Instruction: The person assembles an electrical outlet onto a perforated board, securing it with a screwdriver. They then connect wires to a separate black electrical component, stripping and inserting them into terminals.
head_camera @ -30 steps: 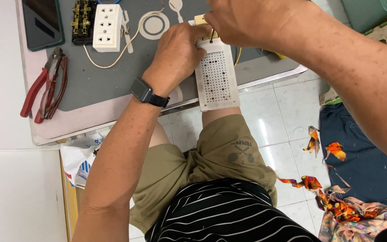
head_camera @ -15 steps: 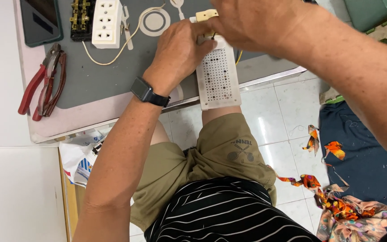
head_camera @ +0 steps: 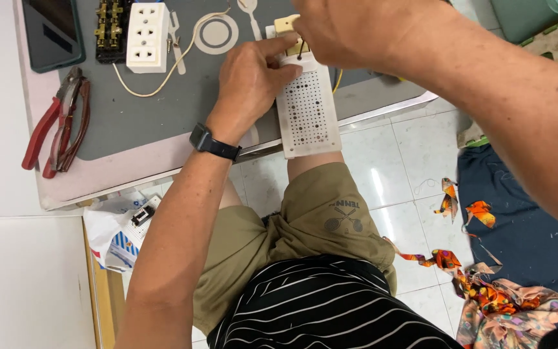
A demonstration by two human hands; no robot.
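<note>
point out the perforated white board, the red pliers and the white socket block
perforated white board [head_camera: 309, 113], head view, middle of its dotted face
red pliers [head_camera: 45, 132], head view, on one red handle
white socket block [head_camera: 147, 28], head view, centre of its front

Right hand [head_camera: 356, 32] cut off by top edge, its fingertips out of sight. It hides the top of the perforated white board [head_camera: 307, 110]; left hand [head_camera: 253, 81] covers board's left edge. Phone [head_camera: 53, 32], black terminal block [head_camera: 111, 29] cropped at frame top. Small beige part [head_camera: 285, 24] mostly covered, can't ID.
</note>
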